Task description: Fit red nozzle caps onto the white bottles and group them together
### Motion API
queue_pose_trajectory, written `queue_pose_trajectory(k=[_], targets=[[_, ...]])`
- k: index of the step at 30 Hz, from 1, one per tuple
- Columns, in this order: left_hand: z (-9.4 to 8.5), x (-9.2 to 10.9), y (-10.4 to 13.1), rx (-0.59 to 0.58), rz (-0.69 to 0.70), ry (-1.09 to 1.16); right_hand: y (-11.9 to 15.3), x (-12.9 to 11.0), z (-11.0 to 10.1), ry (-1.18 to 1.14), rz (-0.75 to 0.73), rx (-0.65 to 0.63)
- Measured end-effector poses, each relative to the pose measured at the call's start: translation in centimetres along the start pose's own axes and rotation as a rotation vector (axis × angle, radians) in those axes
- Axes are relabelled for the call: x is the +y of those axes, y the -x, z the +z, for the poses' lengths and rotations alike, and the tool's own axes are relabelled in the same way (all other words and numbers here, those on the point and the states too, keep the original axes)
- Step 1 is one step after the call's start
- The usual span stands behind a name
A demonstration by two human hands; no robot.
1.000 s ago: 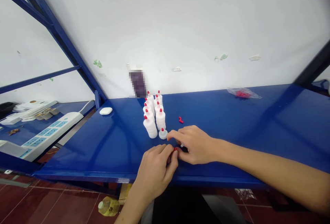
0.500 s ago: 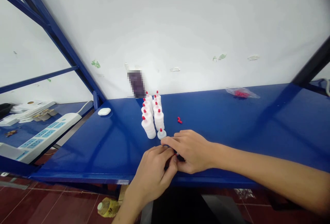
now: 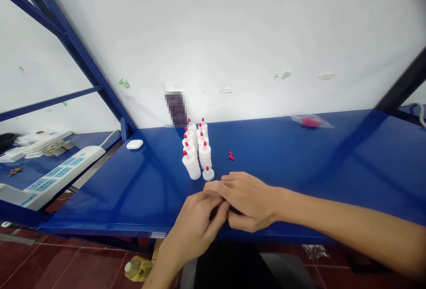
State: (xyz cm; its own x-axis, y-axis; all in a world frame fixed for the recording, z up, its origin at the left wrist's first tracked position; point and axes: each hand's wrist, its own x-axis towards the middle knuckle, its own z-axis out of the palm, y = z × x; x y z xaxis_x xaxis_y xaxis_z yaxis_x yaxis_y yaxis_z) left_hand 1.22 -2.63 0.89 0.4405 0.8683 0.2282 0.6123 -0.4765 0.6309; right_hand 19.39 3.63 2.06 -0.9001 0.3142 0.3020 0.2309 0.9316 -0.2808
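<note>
My left hand [image 3: 201,222] and my right hand [image 3: 244,200] meet over the front edge of the blue table. Their fingers are closed together, and whatever lies between them is hidden. Just beyond the fingertips stands a white nozzle lid [image 3: 208,174] with a red tip cap. Behind it, two rows of white squeeze bottles [image 3: 192,168] stand upright, each topped by a small red cap. A few loose red caps [image 3: 231,156] lie to the right of the bottles.
A clear plastic bag [image 3: 322,123] with red pieces lies at the back right of the blue table [image 3: 159,209]. A white case [image 3: 135,144] sits at the left, near a blue frame post [image 3: 80,53]. Further left is a power strip [image 3: 63,171]. A wall rises behind.
My right hand has shifted slightly left and down, covering more of my left fingers. The bit of red glimpsed between the hands is now hidden. Bottles and loose caps stay put.
</note>
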Motion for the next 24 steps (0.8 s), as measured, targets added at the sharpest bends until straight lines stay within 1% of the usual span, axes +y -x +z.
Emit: queue_pose_trajectory(k=[5, 7, 9, 11, 12, 14, 17, 19, 24], targets=[[-0.3, 0.0, 0.1, 0.028, -0.017, 0.143, 0.1, 0.7, -0.3, -0.332, -0.054, 0.097], [-0.4, 0.0, 0.2, 0.035, -0.017, 0.152, 0.1, 1.1, -0.4, -0.512, 0.003, 0.132], [-0.4, 0.1, 0.2, 0.029, -0.026, 0.136, 0.0, 1.5, -0.5, -0.683, 0.113, 0.158], [-0.4, 0.2, 0.1, 0.014, -0.033, 0.105, -0.1, 1.8, -0.5, -0.789, 0.196, 0.166], [-0.3, 0.2, 0.1, 0.007, -0.034, 0.09, -0.1, 1.8, -0.5, -0.804, 0.21, 0.154], [-0.2, 0.3, 0.1, -0.004, -0.033, 0.071, -0.1, 1.6, -0.4, -0.741, 0.203, 0.139], [-0.1, 0.3, 0.1, -0.009, -0.034, 0.03, 0.3, 1.1, -0.2, -0.501, 0.181, 0.184], [-0.1, 0.4, 0.1, -0.008, -0.032, -0.022, 0.5, 0.9, 0.0, -0.387, 0.176, 0.199], [-0.2, 0.8, 0.0, -0.004, -0.003, -0.066, 0.5, 1.2, 0.3, -0.195, 0.131, 0.133]])
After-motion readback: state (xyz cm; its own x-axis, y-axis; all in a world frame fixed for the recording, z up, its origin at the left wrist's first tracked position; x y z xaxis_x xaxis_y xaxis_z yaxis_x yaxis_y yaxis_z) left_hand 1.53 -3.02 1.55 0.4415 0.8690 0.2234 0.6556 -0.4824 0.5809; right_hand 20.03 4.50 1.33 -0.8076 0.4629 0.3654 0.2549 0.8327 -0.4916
